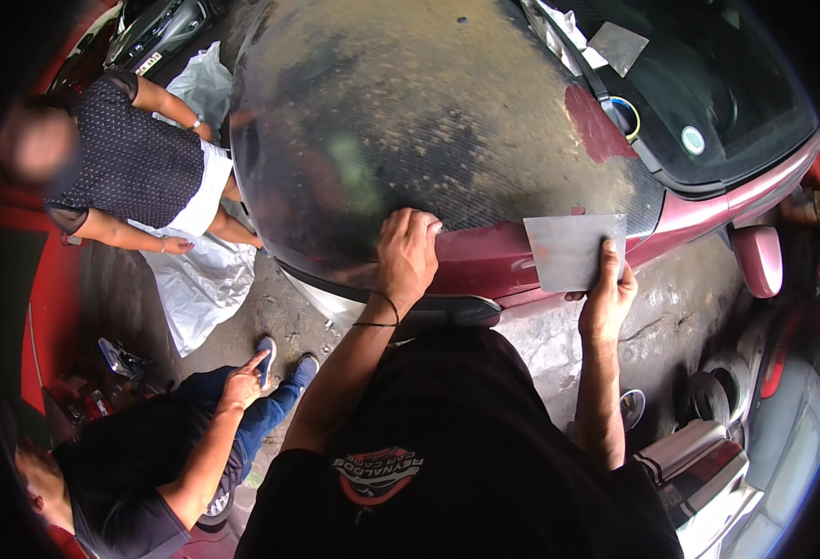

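Two hands at work on car hood (447, 121). Left hand (408, 256) closed, fingers curled, pressing onto sanded edge, likely rubbing it. Right hand (608, 296) gripping flat grey sheet (574, 250) by lower edge, kept just beside, above fender (485, 261).

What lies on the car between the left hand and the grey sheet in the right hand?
In the head view, only bare red car panel lies between the left hand and the grey sheet.
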The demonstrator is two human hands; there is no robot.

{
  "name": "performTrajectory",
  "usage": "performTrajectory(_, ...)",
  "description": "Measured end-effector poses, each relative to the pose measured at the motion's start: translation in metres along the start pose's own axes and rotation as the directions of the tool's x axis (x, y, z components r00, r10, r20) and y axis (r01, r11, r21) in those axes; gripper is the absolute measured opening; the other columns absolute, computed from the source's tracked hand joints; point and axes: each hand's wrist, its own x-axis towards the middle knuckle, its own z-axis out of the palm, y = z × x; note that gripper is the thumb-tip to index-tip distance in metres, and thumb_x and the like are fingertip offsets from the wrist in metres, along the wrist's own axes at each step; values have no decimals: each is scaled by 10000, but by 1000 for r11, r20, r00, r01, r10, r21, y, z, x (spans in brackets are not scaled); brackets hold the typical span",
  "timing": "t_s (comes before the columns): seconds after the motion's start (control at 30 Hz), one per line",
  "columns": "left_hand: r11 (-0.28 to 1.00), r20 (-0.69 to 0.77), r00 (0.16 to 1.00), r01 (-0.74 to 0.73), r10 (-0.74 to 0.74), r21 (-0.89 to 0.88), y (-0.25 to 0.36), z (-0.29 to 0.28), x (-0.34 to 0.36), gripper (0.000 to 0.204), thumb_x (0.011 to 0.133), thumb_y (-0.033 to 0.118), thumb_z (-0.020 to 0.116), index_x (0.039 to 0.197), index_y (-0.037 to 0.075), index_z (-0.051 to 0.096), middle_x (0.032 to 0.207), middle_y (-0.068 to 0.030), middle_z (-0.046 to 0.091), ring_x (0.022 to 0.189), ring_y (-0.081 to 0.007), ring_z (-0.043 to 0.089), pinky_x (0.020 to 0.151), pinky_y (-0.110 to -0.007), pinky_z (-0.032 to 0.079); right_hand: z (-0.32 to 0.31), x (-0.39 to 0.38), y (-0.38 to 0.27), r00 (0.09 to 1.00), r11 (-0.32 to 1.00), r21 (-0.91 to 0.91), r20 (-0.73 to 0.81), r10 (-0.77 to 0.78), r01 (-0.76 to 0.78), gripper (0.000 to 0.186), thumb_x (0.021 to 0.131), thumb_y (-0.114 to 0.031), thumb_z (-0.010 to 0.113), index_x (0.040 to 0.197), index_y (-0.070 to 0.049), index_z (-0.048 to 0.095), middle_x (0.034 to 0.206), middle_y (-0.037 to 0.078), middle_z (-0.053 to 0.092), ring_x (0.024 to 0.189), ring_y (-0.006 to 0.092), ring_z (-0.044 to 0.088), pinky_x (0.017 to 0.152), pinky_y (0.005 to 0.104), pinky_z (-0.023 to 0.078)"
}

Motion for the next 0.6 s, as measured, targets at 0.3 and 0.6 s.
performTrajectory(0.3,957,-317,904,288,-287,-46,-48,-26,28,130,1057,74,604,943,12,611,857,-134,649,785,-266,650,753,-422,519,-16,-18,1,996,999,11,-69,48,-47,421,1105,-422,630,977,-30,713,750,51,691,518,133,618,410,287,463)
performTrajectory(0.6,951,155,976,186,-150,-245,-4,-91,55,362,950,302,844,1163,43,710,987,-75,706,875,-185,681,791,-322,550,2,-38,18,991,994,-19,71,112,-111,475,1092,-460,647,950,-10,701,729,48,653,530,146,617,399,319,499)
